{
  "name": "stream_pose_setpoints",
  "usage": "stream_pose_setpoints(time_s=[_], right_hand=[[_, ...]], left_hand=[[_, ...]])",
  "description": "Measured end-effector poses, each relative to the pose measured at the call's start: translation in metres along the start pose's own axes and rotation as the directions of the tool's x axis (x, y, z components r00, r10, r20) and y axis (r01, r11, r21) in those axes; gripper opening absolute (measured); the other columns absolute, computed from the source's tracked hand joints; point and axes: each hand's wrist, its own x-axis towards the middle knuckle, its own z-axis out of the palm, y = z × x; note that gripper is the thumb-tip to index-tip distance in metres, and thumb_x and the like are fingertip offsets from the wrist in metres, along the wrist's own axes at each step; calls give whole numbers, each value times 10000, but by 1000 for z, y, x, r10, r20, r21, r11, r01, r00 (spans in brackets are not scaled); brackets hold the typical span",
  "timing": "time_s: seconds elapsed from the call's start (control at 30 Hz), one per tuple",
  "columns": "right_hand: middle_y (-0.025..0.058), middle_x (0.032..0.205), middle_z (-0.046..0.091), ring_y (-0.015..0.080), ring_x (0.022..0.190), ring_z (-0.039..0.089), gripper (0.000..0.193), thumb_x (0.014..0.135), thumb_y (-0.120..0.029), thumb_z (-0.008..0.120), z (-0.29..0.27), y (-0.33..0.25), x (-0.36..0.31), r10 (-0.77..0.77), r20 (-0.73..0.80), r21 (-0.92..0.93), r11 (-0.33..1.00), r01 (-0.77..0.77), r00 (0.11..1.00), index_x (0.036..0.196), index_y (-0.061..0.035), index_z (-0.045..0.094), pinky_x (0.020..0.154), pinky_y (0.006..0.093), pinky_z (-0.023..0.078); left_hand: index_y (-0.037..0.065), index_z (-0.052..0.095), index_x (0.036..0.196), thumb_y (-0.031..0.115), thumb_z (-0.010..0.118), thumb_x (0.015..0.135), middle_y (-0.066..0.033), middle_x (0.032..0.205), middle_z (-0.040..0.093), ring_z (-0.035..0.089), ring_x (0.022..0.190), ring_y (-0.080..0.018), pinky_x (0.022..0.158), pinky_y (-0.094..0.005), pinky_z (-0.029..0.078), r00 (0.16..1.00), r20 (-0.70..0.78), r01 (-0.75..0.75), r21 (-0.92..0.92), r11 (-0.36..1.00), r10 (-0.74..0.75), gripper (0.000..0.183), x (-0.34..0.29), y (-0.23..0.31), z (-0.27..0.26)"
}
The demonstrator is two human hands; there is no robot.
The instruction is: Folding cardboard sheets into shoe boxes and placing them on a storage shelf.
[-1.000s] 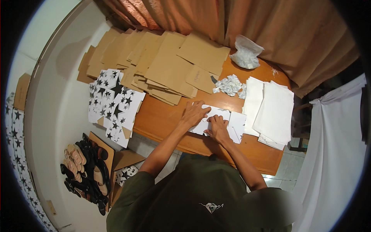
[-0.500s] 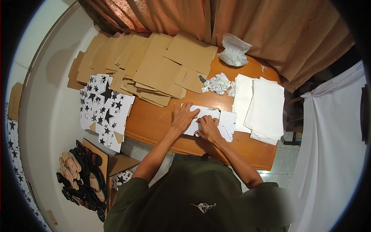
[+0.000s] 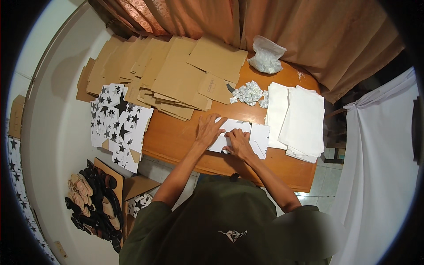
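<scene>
A flat white folded card piece [image 3: 260,133] with bits of black pattern at its edges lies near the front of the table. My left hand [image 3: 209,131] rests over its left end, fingers stretched out and thumb toward the middle. Bent over the centre of the card is my right hand [image 3: 239,142], its fingers curled and pressed together on the white surface. Whatever lies under those fingertips is hidden. Just behind the card is a pile of small white packets [image 3: 248,93].
Brown cardboard sheets [image 3: 176,62] overlap across the back left of the wooden table [image 3: 172,141]. Star-printed sheets [image 3: 115,119] lie at the left, white sheets [image 3: 300,119] at the right. A clear plastic bag [image 3: 266,55] stands at the back. Shoes [image 3: 95,198] sit lower left.
My left hand has shifted slightly up and to the left on the card, while my right fingers stay curled at its middle. The card itself has barely moved.
</scene>
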Motion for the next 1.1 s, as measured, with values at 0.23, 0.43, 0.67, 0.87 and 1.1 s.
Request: stream_pose_setpoints(time_s=[0.23,0.43,0.67,0.87,1.1], right_hand=[[130,1260,520,330,1144,456,813,689,-611,805,1,1,-4,127,-161,-218,963,-161,979,1298,-120,579,914,524,314],[238,1369,447,381,1243,425,1028,719,-730,725,-22,0,-13,194,-179,-194,954,-228,965,1452,-63,453,1017,583,273],[304,1430,420,425,1345,411,843,945,-570,605,-51,22,-45,312,-452,-95,915,-393,835,1472,50,388,1105,536,332],[393,1429,455,494,1333,472,843,1009,-572,504,-66,42,-55,774,17,532,528,-661,632,1457,126,355,1131,470,364],[149,1171,560,249,1083,527,533,1065,-492,440,-113,26,-47,767,-280,802,518,-298,577,1327,-27,453,983,370,411]], left_hand=[[367,585,1411,366,759,853,-131,1632,213,66,1549,-374,1135,-752,56,996,-83,34,147,989,-22,585,-7,3,4],[282,449,1515,419,747,865,-181,1598,261,173,1513,-391,1140,-706,133,976,-158,156,18,988,-151,727,-15,15,2],[-53,546,1294,415,595,1007,-271,1262,616,587,1171,-425,993,-469,458,828,-96,331,-711,620,-552,551,-45,-25,30],[-63,600,1235,405,620,1006,-190,1136,696,646,1098,-282,940,-384,489,875,9,352,-698,623,-484,522,-47,-9,9],[-25,471,1338,498,642,983,-124,1264,578,568,1138,-205,986,-353,444,874,-197,1,-913,408,-445,654,-49,-1,-39]])
